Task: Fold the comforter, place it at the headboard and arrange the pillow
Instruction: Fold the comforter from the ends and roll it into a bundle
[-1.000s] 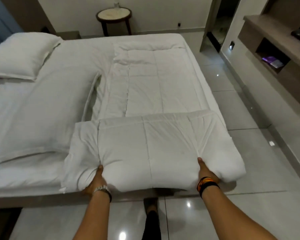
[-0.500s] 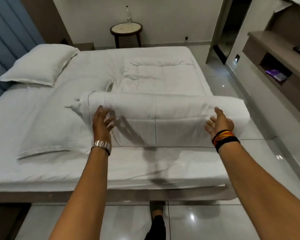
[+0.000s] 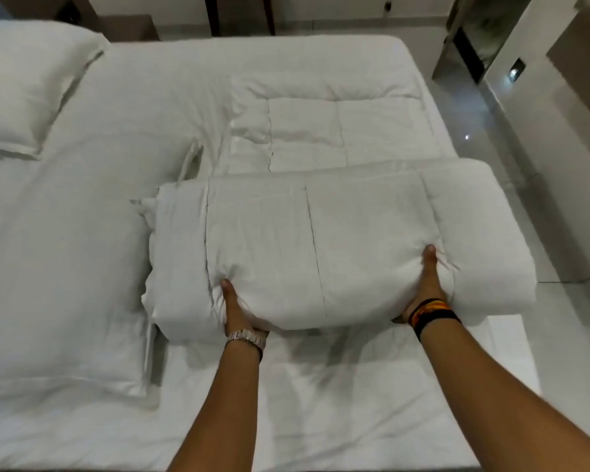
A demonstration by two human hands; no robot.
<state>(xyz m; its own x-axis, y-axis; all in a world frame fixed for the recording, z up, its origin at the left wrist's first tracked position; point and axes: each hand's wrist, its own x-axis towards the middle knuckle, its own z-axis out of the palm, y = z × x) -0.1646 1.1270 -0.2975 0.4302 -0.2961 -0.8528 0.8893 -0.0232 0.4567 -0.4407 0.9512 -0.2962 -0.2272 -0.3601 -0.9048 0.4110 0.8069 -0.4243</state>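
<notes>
The white quilted comforter [image 3: 321, 240] lies along the right side of the bed, its near part folded into a thick bundle, with a flat unfolded stretch [image 3: 338, 131] beyond. My left hand [image 3: 234, 311] grips the bundle's near edge on the left, thumb on top and fingers underneath. My right hand [image 3: 426, 284] grips the same edge on the right in the same way. One white pillow [image 3: 24, 83] rests at the far left of the bed. A second, flatter pillow [image 3: 58, 277] lies left of the bundle.
The bed's white sheet [image 3: 321, 403] shows between me and the bundle. Glossy tiled floor [image 3: 542, 199] runs along the right side, with a wall unit [image 3: 579, 63] beyond it. Legs of a small round table [image 3: 239, 15] stand behind the bed's far edge.
The folded section was flipped forward over the comforter, both hands let go for a moment, and now they grip the near edge of a thicker bundle farther onto the bed.
</notes>
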